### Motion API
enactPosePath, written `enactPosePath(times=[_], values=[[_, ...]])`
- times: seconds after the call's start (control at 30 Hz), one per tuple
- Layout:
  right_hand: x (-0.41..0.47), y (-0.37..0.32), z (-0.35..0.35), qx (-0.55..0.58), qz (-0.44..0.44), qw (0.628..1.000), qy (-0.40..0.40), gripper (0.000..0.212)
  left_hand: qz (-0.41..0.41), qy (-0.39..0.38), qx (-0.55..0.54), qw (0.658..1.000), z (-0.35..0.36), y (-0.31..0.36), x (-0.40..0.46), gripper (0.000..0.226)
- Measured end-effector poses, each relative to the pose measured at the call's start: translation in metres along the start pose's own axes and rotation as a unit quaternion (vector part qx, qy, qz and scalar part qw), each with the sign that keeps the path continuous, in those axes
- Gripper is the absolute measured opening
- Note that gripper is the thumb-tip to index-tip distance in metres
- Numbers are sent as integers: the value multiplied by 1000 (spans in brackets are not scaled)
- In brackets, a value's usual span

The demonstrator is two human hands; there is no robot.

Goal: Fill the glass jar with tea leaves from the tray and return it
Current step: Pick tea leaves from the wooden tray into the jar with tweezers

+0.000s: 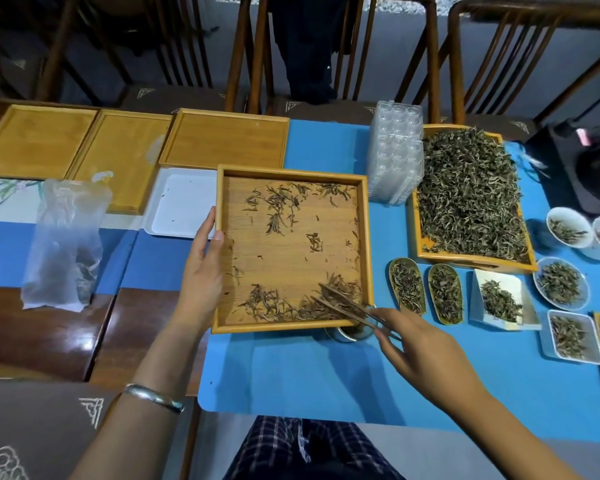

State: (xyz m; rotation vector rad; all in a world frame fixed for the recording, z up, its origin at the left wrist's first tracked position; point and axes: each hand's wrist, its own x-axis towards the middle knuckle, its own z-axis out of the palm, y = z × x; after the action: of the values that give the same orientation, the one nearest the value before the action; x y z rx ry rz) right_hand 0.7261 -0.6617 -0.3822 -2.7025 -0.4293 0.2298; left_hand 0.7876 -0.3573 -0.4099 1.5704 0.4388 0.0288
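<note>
Here the mostly hidden glass jar (347, 332) sits under the tray (291, 251), left hand (203, 268) gripping its edge, right hand (426, 351) pinching tweezers (354, 308).

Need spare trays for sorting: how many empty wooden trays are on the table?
3, in a row along the far left edge: left tray, middle tray, right tray. More may lie beyond the frame's left edge.

The mat (291, 368) is bright blue. The tray (219, 251) is honey yellow wood with thin lines across it. The tea leaves (274, 303) in it are brown and dark green. At 2 o'clock sits a big pile of leaves (468, 199), green with pale bits. At 9 o'clock a white tray (184, 209) shows. The table (49, 327) is dark shiny brown. The trousers (291, 452) are dark blue with white checks. The bracelet (153, 397) is silver.
</note>
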Motion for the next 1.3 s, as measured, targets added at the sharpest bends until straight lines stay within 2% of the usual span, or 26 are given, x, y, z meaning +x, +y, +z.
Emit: enactPosePath(times=[0.33, 0.6, 1.17, 1.3], values=[[-23, 11, -7, 59, 31, 995, 75, 29, 6, 3, 11, 1000, 0, -4, 3, 45], [-14, 8, 0, 25, 24, 999, 33, 28, 11, 3, 9, 1000, 1, -2, 1, 42], [-48, 36, -2, 62, 86, 994, 28, 24, 15, 12, 6, 1000, -3, 5, 6, 44], [-46, 28, -5, 69, 87, 992, 53, 25, 8, 18, 5, 1000, -2, 8, 6, 44]])
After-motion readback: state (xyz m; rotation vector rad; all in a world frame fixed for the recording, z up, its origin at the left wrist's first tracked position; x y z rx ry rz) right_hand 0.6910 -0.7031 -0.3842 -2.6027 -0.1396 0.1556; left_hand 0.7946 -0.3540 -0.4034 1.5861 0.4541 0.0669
